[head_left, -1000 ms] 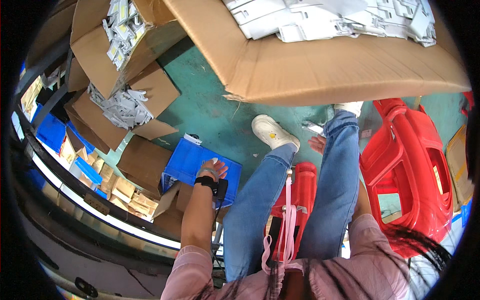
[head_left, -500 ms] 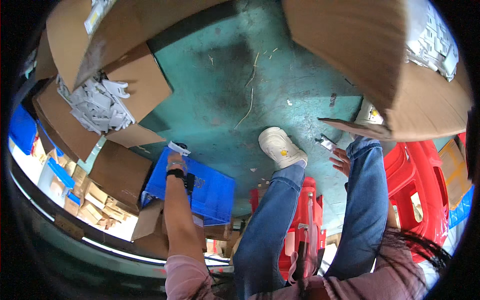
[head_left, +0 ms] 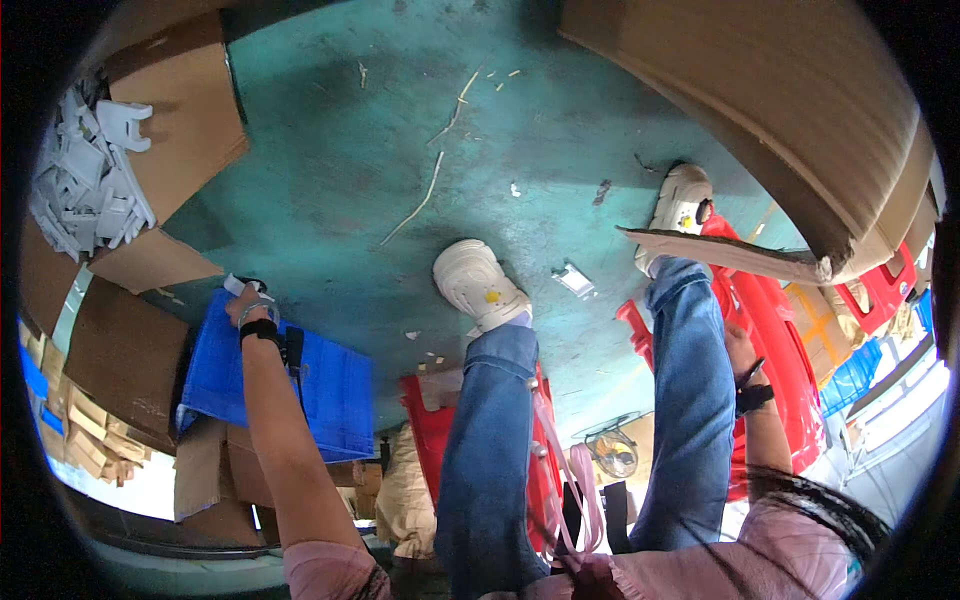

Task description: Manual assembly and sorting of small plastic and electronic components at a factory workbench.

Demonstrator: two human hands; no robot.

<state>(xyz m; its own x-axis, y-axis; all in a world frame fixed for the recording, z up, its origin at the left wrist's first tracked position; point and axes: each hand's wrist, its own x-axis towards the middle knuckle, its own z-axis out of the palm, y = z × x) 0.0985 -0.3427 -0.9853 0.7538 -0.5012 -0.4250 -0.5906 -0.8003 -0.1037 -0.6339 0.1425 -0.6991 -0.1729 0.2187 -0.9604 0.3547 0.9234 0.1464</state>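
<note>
My left hand [head_left: 246, 304] is closed on a small white plastic part [head_left: 234, 285], above the near side of the blue plastic crate [head_left: 325, 385]. The part's shape is mostly covered by my fingers. My right hand [head_left: 740, 350] is beside my right leg, against or close to the red plastic stool [head_left: 765, 330]. Its fingers are largely hidden, so whether it grips the stool does not show. On the green floor, between my shoes, lies another white plastic piece [head_left: 573, 279], with neither hand on it.
At the far left, an open cardboard box [head_left: 185, 120] holds a heap of white plastic parts [head_left: 90, 180]. A large cardboard box [head_left: 740, 90] leans in from the upper right, its flap over my right shoe [head_left: 680, 205]. A small fan [head_left: 612, 453] stands behind my legs.
My right hand has drawn back from near the white piece on the floor to beside the red stool. My left hand still holds its part by the blue crate. The whole view has swung right.
</note>
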